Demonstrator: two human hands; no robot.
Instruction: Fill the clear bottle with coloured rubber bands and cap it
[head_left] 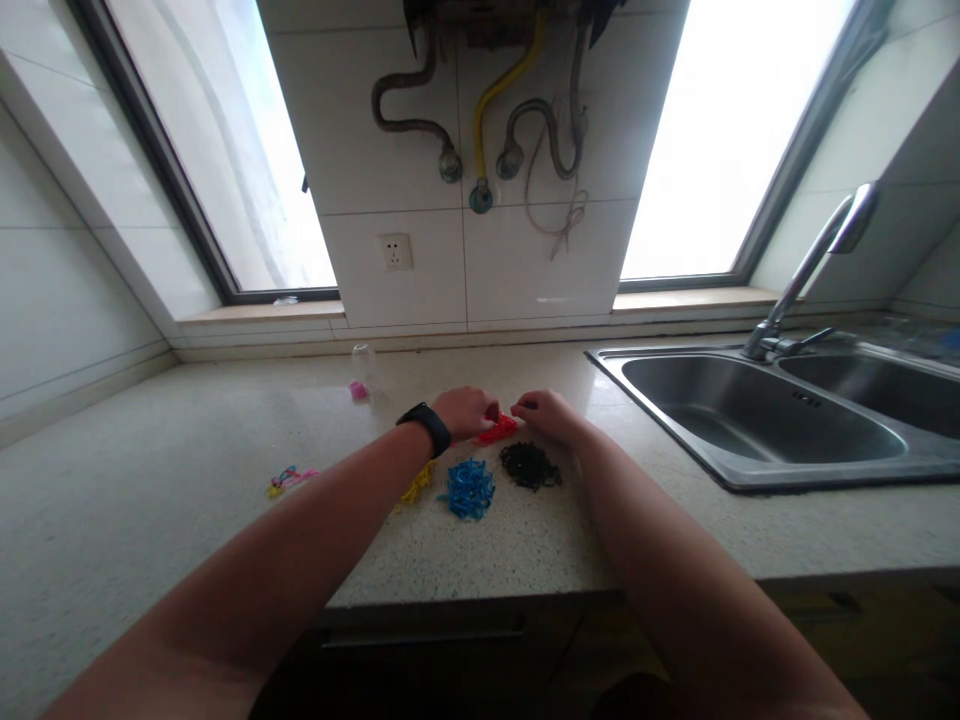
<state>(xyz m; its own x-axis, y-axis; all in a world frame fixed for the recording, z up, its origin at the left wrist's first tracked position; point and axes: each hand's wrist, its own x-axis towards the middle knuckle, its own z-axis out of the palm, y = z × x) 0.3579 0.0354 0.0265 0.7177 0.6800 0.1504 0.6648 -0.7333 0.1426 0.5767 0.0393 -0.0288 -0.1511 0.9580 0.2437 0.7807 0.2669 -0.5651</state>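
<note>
Red pile [498, 430] of small, thin strands, perhaps elastic bands, lies on a speckled pale countertop [187, 480], just beyond the blue pile [470, 488] and slightly to its right, as the wearer sees it. The relation that seems to matter most is how the red pile sits between two sets of fingertips: its long axis runs sideways, with the right end angled a little farther beyond the blue pile. The left hand [466, 410], with a dark band on its wrist, reaches past the blue pile and appears slightly nearer, its fingers curled over the red pile's left end. The right hand [551, 412] is beyond and to the right of the blue pile, its fingers bent inward just beside the red pile's right end. Whether either hand pinches a strand, I cannot tell. From both sets of fingertips, most of the red pile lies on the side towards the blue pile.
</note>
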